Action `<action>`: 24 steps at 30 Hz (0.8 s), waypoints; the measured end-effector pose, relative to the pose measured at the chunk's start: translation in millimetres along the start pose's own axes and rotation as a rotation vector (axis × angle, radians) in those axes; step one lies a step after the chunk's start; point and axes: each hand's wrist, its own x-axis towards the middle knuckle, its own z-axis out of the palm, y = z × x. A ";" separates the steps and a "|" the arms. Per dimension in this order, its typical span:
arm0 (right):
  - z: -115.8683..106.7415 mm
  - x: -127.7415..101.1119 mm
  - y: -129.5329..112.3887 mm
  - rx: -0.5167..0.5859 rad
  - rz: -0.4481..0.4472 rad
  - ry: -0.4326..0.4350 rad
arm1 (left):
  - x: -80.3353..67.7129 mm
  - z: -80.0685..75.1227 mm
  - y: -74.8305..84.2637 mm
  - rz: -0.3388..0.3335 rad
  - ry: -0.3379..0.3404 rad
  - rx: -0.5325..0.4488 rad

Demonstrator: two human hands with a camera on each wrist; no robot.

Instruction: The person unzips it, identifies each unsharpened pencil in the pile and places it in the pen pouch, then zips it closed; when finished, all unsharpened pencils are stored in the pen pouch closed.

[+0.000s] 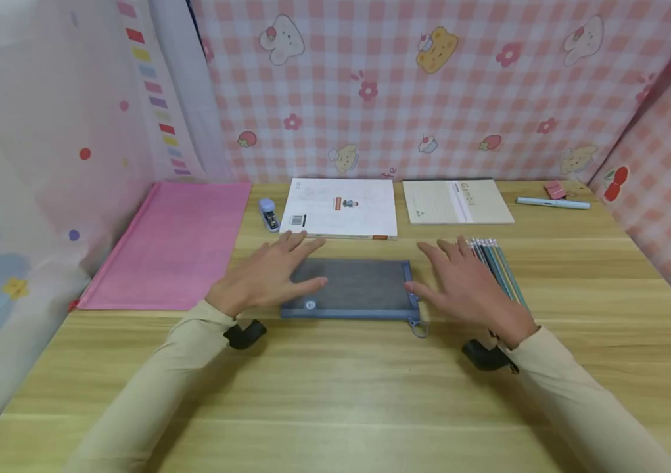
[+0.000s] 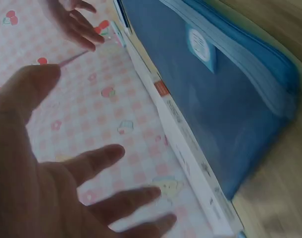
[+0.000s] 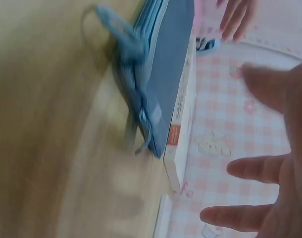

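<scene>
A flat blue-grey zip pouch (image 1: 351,289) lies on the wooden surface (image 1: 335,394), straight ahead of the person and between the two hands. Its zip pull with a small ring hangs off the near right corner. The left hand (image 1: 267,272) is at the pouch's left end with its fingers (image 1: 305,246) straight and spread, the palm facing down and overlapping the pouch's left part; whether it presses on the fabric or floats just above it cannot be told. The right hand (image 1: 468,282) is just beside the right end, fingers wide and relaxed, the thumb close to the pouch's edge, holding nothing. Both wrist views show spread, empty fingers and the pouch side-on.

Just right of the right hand lies a row of pencils (image 1: 497,266). Behind the pouch are a white book (image 1: 341,207) and a beige notebook (image 1: 456,200), side by side. A small blue stapler (image 1: 268,214) sits left of the book, and a pink folder (image 1: 172,243) lies further left. At the far right lie a light blue pen (image 1: 553,203) and a pink clip (image 1: 555,190).
</scene>
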 end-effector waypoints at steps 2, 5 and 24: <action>1.1 -4.9 -1.5 0.038 -0.029 0.038 | 6.6 0.8 3.5 0.077 0.006 -0.018; 4.5 -12.8 -4.6 0.102 -0.056 0.084 | 19.0 3.0 11.0 0.191 0.035 -0.018; 18.4 -37.7 -11.8 0.319 0.028 -0.010 | 87.6 24.7 104.3 0.509 -0.149 -0.117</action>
